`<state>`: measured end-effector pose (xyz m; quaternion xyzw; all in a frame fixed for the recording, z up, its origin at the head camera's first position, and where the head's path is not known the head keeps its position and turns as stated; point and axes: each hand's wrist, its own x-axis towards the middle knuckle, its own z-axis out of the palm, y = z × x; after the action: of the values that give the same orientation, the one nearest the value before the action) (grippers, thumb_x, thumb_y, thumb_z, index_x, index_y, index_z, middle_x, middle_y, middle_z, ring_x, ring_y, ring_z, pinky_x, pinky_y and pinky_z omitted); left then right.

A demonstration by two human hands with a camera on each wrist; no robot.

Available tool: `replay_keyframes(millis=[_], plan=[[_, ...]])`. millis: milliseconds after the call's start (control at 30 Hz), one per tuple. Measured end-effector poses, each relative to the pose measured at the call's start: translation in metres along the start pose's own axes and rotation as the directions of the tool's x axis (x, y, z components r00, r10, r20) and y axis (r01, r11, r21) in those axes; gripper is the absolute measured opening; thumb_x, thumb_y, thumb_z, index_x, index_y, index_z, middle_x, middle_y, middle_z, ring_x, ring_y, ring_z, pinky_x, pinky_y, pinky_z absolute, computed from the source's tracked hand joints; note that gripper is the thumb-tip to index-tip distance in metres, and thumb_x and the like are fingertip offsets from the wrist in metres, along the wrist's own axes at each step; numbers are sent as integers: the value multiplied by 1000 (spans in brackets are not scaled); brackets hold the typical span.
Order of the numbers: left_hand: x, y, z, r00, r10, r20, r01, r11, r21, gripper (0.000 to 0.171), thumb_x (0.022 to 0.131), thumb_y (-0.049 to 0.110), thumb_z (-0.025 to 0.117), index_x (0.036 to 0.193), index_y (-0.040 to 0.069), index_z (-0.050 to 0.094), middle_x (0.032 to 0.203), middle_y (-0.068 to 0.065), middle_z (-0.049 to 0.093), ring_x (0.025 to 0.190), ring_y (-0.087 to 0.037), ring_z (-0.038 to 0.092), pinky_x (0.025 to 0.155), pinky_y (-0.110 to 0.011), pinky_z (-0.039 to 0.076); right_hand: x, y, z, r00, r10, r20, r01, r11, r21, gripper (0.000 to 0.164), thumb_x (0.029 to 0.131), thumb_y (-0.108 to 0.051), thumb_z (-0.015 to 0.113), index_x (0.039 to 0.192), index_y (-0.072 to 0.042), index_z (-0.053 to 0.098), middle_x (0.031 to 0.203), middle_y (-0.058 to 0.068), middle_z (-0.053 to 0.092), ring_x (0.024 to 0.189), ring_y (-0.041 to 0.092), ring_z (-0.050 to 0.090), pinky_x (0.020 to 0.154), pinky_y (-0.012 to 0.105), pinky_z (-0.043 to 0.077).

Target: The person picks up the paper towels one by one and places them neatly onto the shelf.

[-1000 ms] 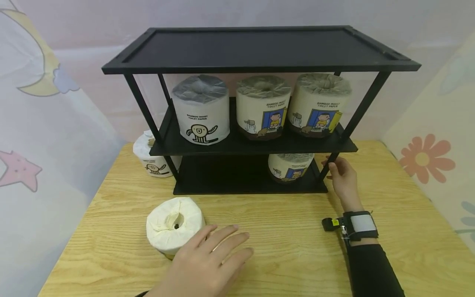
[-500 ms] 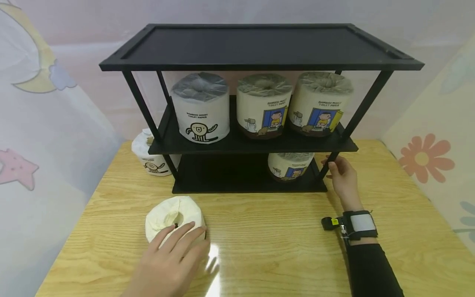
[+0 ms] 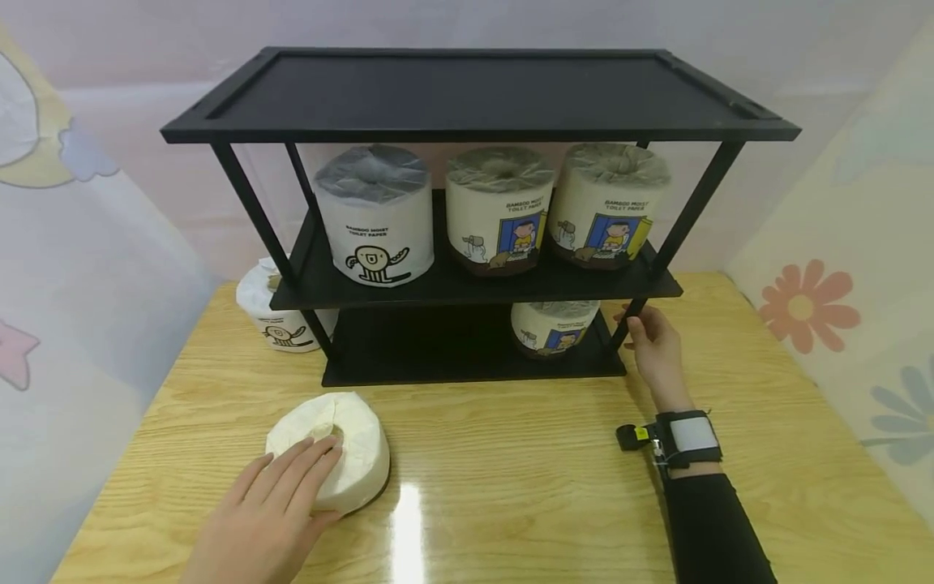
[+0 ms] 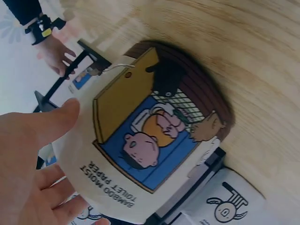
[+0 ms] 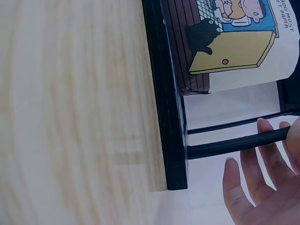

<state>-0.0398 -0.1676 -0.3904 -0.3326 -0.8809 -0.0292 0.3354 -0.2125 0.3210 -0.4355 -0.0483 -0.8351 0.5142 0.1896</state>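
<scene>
A toilet paper roll (image 3: 363, 442) in pale wrapping stands on the table at the front left. My left hand (image 3: 266, 507) grips its near left part, fingers over the top by the hole and thumb against the side. The left wrist view shows the roll's printed side (image 4: 154, 136), with a cartoon and lettering. At the black rack (image 3: 481, 97), my right hand (image 3: 657, 349) holds the lower right front post (image 5: 234, 144) between thumb and fingers. Three rolls stand on the middle shelf, and another roll (image 3: 554, 328) sits at the right of the bottom shelf.
Left of the rack, partly behind its post, stands a white roll (image 3: 273, 312) on the wooden table (image 3: 503, 454). The middle shelf (image 3: 467, 285) overhangs the bottom one (image 3: 430, 353). A patterned cloth backdrop (image 3: 839, 186) surrounds the table.
My left hand has moved left from beside the front roll onto it and now grips it. The right hand stays on the post. The head view has shifted slightly right.
</scene>
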Motion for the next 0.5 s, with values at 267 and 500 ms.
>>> replay_keyframes(millis=[267,500], plan=[[-2,-6,2,1000,11,18,-10,998,-59,60,109,43,22,124,3,63,109,-11,69,102,-30,65,85,-47,49,2,4,-2,999,-43,19,43,999,-23,39,106,-24,45,132,4,54,119,22,64,104,16,59,70,13,49],[-2,-12,3,997,58,48,-55,995,-79,53,110,22,16,127,1,61,108,-14,68,102,-31,64,89,-48,47,0,0,0,999,-41,3,41,999,-17,38,106,-21,47,130,6,54,119,27,62,102,14,59,70,15,50]])
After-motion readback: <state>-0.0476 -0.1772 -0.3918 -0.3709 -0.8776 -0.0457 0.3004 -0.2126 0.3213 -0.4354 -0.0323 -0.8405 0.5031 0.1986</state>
